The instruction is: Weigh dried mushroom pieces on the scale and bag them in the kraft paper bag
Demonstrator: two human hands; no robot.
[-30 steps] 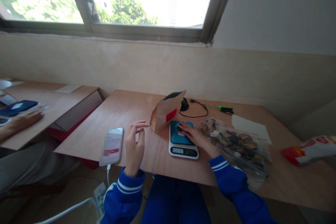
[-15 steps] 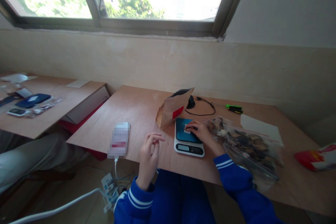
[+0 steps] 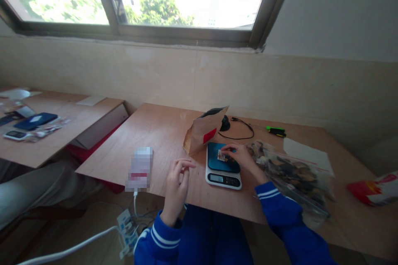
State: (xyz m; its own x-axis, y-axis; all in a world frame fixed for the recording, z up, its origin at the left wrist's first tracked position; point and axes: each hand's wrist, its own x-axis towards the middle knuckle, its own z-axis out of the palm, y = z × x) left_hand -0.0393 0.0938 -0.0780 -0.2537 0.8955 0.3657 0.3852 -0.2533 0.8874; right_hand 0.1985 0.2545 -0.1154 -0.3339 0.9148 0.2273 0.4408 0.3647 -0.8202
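Observation:
My right hand (image 3: 241, 157) rests over the blue platform of a small kitchen scale (image 3: 223, 165) and pinches a small pale piece (image 3: 221, 155) that lies on it. My left hand (image 3: 176, 186) hovers upright over the table left of the scale, fingers curled loosely together, holding nothing. A brown paper bag (image 3: 203, 130) with a red label lies open behind the scale. A clear zip bag of dark dried pieces (image 3: 292, 172) lies just right of my right hand.
A phone (image 3: 139, 168) on a cable lies at the table's left front edge. A black cable (image 3: 238, 128), a green tool (image 3: 276, 131), a white sheet (image 3: 306, 155) and a red-and-white packet (image 3: 373, 186) lie further off. Another person's legs and a second desk are on the left.
My right hand slid back on the scale and now pinches the small piece. My left hand drew its fingers together. The other person's hand left the left desk.

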